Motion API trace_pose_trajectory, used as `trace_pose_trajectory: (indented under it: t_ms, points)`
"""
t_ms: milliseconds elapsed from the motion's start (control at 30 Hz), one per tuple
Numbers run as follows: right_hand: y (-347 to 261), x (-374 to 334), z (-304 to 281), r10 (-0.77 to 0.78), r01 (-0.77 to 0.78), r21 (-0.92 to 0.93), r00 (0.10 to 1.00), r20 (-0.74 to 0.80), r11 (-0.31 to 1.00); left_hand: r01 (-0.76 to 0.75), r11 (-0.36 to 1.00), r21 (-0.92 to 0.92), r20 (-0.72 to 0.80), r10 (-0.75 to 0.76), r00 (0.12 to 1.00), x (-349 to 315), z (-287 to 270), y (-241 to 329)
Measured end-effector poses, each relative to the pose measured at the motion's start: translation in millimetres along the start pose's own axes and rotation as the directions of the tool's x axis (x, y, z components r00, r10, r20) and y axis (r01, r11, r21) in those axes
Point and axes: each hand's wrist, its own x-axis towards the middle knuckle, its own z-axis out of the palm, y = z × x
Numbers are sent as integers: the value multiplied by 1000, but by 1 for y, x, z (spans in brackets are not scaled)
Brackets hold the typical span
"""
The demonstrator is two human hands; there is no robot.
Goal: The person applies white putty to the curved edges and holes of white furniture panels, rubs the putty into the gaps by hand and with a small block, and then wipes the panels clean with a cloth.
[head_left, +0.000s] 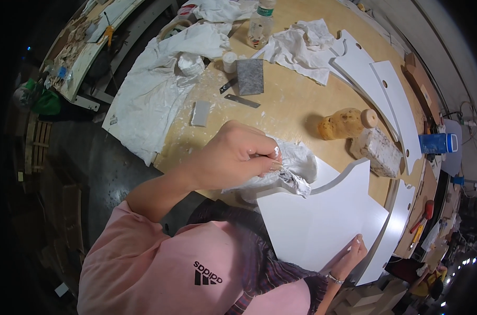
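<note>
My left hand [243,156] is closed in a pinch on a small crumpled whitish scrap [296,184], maybe cloth or plastic; white smears mark the fingertips. The scrap touches the curved edge of a white board [317,218], cut with a notch and tilted toward my body. At the board's lower right edge, my right hand [349,257] grips it, thumb on the face and the other fingers mostly hidden. Behind my left hand lies a white rag [299,157] on the wooden table [291,105].
Beyond my hands are a grey sanding pad [250,76], metal blades [242,101], a grey block [200,114] and a clear bottle [260,26]. To the right stand a yellowish bottle [346,124], a stained white block [376,152] and curved white panels [369,84]. White cloth [154,100] covers the left.
</note>
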Motion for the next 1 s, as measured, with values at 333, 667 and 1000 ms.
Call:
trace_pose_trajectory:
  t_ms: [333, 667, 1000]
  points:
    - [-8, 1, 5, -34, 34, -1, 999, 21, 999, 161, 973, -168, 52, -154, 987, 7, 9, -6]
    - [-7, 5, 6, -64, 61, 86, 997, 34, 994, 345, 790, -507, 112, -336, 935, 6, 6, -13]
    - [-12, 8, 7, -59, 55, 41, 994, 89, 998, 271, 821, -503, 156, -222, 963, 23, -5, -5]
